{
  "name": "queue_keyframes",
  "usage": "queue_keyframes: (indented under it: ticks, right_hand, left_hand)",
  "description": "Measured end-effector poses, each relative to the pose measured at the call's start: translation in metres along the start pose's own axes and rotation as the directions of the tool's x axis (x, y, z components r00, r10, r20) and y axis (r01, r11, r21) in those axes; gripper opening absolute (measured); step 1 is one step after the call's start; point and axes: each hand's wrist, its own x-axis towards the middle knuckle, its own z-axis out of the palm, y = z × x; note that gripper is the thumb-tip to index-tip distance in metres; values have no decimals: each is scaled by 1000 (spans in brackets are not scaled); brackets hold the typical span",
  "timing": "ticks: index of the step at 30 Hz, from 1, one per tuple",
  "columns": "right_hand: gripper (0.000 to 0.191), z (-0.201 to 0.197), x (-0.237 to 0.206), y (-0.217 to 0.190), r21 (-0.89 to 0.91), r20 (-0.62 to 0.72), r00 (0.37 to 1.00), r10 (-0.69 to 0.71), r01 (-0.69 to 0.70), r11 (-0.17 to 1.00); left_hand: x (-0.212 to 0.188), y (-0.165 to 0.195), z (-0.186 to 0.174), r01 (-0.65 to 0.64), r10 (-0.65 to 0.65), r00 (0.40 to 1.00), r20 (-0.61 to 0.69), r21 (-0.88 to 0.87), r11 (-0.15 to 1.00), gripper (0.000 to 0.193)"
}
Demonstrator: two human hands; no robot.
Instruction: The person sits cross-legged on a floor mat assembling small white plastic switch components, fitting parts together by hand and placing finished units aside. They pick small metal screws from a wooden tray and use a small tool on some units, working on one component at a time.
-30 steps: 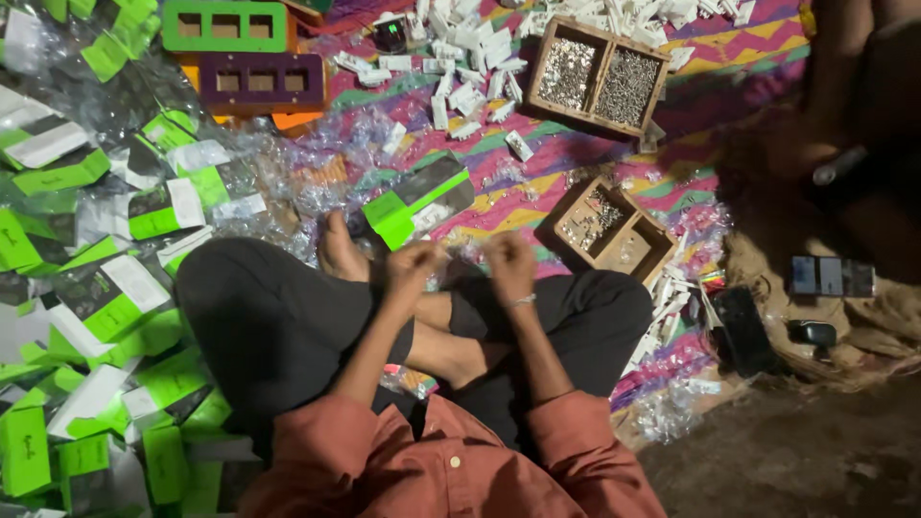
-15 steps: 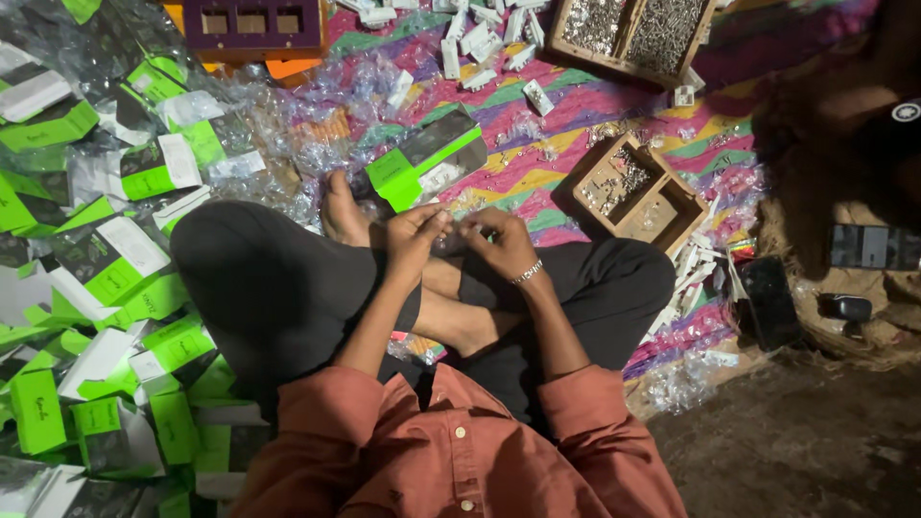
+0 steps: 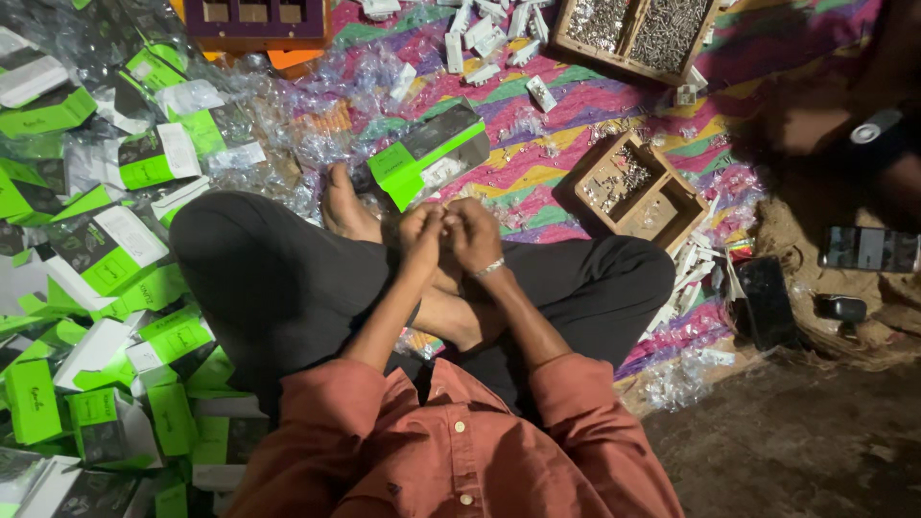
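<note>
Both hands are pinching together over the crossed legs: left hand (image 3: 422,228) and right hand (image 3: 474,230) are closing on something too small to identify, just behind the open green box (image 3: 429,153); keeping fingertips steady and close seems wise

— Where are the hands?
— The left hand (image 3: 422,230) and right hand (image 3: 475,233) touch above the crossed legs, pinching something too small to tell, maybe a screw.
— What's nearby?
— A green box (image 3: 429,153) just ahead, and a wooden tray (image 3: 635,187) with 2 compartments.
</note>
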Motion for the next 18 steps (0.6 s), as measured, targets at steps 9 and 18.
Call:
queue_keyframes:
  ticks: [9,18]
  right_hand:
    - [19,-21,-1,-11,-192,242,949,-201,250,949]
    - [15,-28,12,9,340,119,977,177,-207,917]
  left_hand:
    - [-1,-11,-5,287,-302,953,-24,-256,923,13]
    - [2,-11,-9,144,-120,979,163,-144,979,17]
